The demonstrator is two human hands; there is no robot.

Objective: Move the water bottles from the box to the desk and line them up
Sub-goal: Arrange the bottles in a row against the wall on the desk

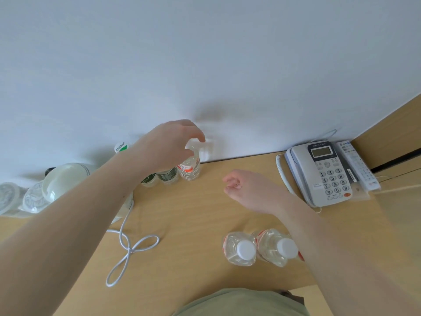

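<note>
Water bottles stand in two places on the wooden desk (193, 224). Nearest the person, two clear bottles (259, 247) with white caps and red-orange labels stand upright side by side, touching or nearly so, partly under the right forearm. To their left a white cable (131, 249) lies looped in a bow shape on the wood.

Further in, the right hand (246, 190) hovers over the middle of the desk with its fingers loosely curled, holding nothing. Beyond it to the right sits a grey desk telephone (323, 174) with a coiled cord, and a white remote control (357, 165) lies just beside it against the wooden side panel.

At the back, by the white wall (205, 53), the left hand (168, 147) reaches over a third clear bottle (190, 166) with a red-orange label, its thumb and fingers curled around the bottle's top. That bottle stands upright at the right end of a short row; just left of it are two bottles with dark green labels (159, 177), largely hidden by the left wrist. Behind the arm a white and green cap (120, 147) shows.

Far left, a pale kettle (66, 181) stands near some patterned white cups (20, 199), partly blurred. I cannot tell what they hold.
</note>
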